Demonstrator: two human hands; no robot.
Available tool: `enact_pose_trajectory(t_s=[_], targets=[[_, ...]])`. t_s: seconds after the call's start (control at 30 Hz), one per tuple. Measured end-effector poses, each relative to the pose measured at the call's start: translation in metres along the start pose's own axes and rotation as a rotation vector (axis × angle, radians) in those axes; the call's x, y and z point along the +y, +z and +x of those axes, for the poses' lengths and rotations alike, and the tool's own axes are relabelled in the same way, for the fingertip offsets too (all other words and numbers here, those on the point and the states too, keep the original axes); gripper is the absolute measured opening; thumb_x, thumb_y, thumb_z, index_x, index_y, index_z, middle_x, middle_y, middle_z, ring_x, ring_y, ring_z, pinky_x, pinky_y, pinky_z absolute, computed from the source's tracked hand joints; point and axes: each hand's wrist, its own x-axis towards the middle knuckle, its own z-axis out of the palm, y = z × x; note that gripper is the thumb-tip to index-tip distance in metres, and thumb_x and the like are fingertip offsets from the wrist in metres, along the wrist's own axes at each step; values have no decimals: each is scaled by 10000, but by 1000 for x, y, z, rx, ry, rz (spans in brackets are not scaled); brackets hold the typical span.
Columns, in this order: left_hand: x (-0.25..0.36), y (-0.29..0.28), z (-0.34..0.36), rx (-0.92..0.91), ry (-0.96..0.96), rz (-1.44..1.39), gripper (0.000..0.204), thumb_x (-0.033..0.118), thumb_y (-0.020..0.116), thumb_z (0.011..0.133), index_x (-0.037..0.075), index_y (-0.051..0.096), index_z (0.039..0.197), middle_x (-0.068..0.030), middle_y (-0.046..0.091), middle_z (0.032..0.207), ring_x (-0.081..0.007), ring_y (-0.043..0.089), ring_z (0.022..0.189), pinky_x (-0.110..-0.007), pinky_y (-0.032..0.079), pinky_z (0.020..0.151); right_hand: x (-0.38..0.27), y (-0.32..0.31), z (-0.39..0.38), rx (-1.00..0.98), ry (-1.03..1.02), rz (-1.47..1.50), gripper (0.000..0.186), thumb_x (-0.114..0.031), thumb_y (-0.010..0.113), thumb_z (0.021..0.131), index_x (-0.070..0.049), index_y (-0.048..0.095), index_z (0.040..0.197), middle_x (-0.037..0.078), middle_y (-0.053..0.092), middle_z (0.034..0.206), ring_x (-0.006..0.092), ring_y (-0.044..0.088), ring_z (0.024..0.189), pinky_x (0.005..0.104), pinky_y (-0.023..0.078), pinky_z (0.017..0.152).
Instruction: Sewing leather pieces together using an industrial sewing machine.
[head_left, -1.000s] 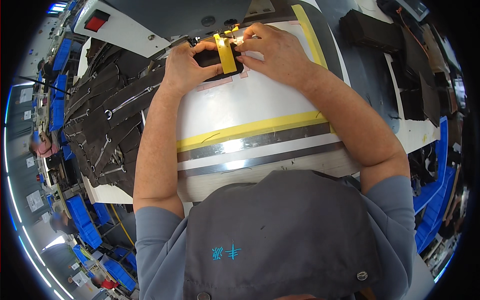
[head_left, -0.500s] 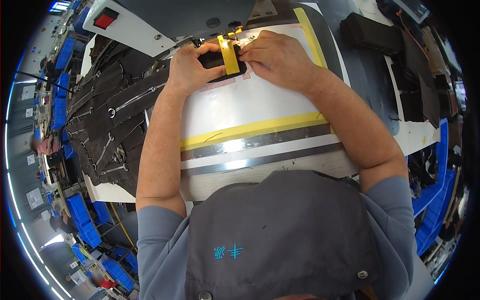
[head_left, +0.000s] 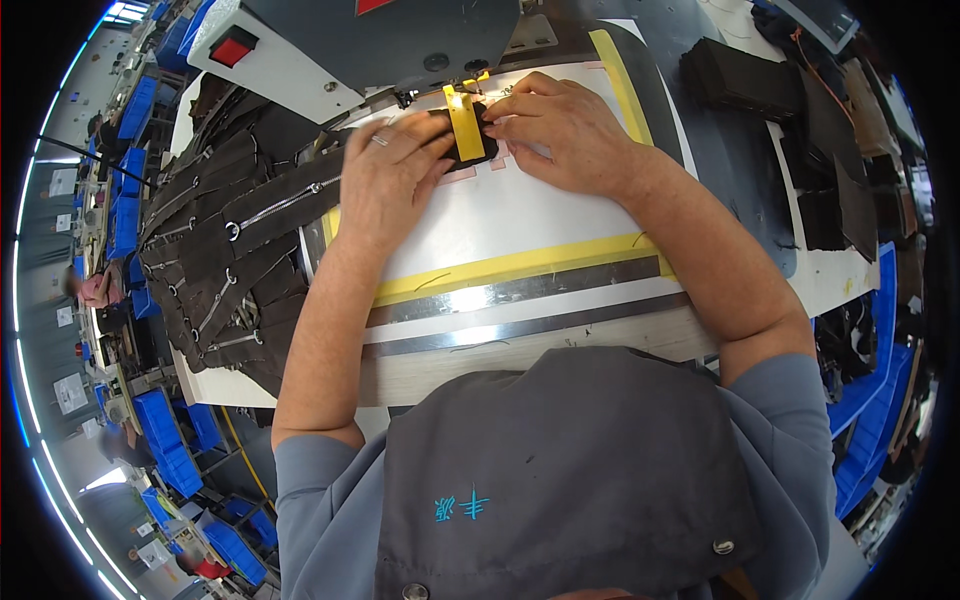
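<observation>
Dark fabric piece (head_left: 488, 147) lies under yellow strip (head_left: 466, 130); probably light, limp, best held flat by edges. Left hand (head_left: 386, 188) loosely spread, strip's left; right hand (head_left: 575, 138) fingers narrow, strip's right, pinch unclear.

- Blue bins (head_left: 165, 440) at eight o'clock
- A pink-clad person (head_left: 102, 289) at nine o'clock
- A blue crate (head_left: 868, 442) near four o'clock
- Yellow floor line (head_left: 246, 455) near eight o'clock

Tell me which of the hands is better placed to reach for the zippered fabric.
Probably the left hand: it lies closer to the zippered fabric, on the picture's left. The right hand sits beyond the yellow strip.
</observation>
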Motion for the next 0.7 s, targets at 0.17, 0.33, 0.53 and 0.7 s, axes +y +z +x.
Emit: enact_pose_trajectory(t_s=[0.17, 0.33, 0.53, 0.7], targets=[[-6, 6, -4, -88, -169, -318, 252, 98, 737, 882, 87, 777, 1130, -48, 744, 1225, -223, 673, 1164, -380, 482, 1018, 3, 2, -3, -8, 19, 28, 236, -171, 722, 873, -103, 787, 1089, -18, 738, 1196, 191, 602, 1145, 383, 517, 975], [-6, 4, -3, -81, -153, -367, 271, 34, 726, 858, 49, 754, 1128, -96, 739, 1231, -276, 694, 1154, -385, 516, 1018, 2, 1, -2, -39, 39, 35, 216, -155, 736, 874, -92, 782, 1075, -3, 730, 1219, 209, 599, 1173, 398, 505, 987], [-3, 4, 1, -62, -234, -454, 252, 68, 761, 842, 67, 777, 1094, -74, 760, 1187, -244, 710, 1118, -378, 530, 992, 4, -1, -1, -25, -19, 23, 218, -120, 726, 864, -86, 780, 1072, -4, 742, 1160, 200, 600, 1200, 392, 499, 996], [-7, 5, -5, -11, -330, -527, 214, 15, 763, 816, 31, 780, 1028, -91, 766, 1168, -215, 728, 1102, -339, 555, 999, 9, 1, 1, -14, -11, 83, 241, -72, 724, 846, -73, 778, 1081, 1, 759, 1089, 191, 646, 1121, 373, 500, 994]])
